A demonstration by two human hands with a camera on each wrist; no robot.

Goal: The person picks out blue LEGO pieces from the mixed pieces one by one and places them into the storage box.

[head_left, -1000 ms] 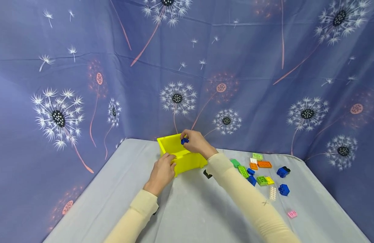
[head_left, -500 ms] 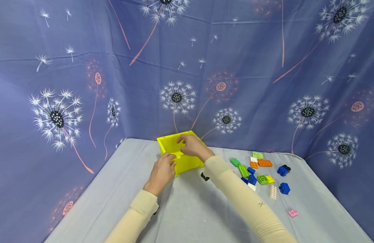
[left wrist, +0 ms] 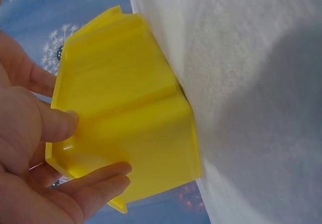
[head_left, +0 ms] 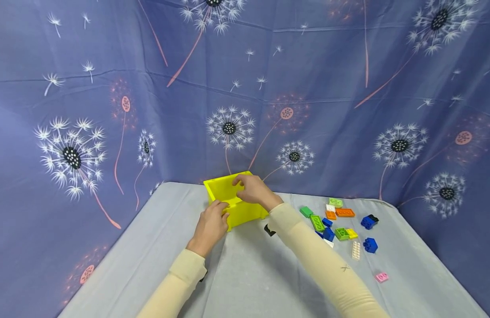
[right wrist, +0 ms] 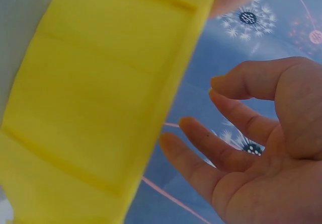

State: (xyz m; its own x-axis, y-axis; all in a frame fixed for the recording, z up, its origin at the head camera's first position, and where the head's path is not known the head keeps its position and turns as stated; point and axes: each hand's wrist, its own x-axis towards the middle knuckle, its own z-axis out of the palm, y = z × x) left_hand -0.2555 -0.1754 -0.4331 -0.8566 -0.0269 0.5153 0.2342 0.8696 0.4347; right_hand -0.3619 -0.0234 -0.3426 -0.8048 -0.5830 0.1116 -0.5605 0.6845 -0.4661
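A yellow plastic bin (head_left: 245, 215) stands at the back middle of the table, its opening facing up. My left hand (head_left: 210, 224) grips its near left corner. In the left wrist view the thumb presses on the outer wall of the bin (left wrist: 121, 93) and other fingers reach around the rim. Over the bin's opening is my right hand (head_left: 254, 191), with nothing between its fingers. The right wrist view shows that hand (right wrist: 251, 143) with loosely bent, spread fingers beside the bin's rim. The bin's floor is mostly hidden in the head view.
Several loose toy bricks lie on the right of the table, among them an orange brick (head_left: 345, 213), a blue brick (head_left: 370, 245) and a pink brick (head_left: 381, 277). A small black piece (head_left: 270, 230) lies by the right sleeve. A dandelion-patterned curtain (head_left: 245, 88) hangs behind.
One second ago my right hand pinched a blue brick over the bin; the fingers have since spread and the brick has left them. My left hand has kept its grip on the bin.
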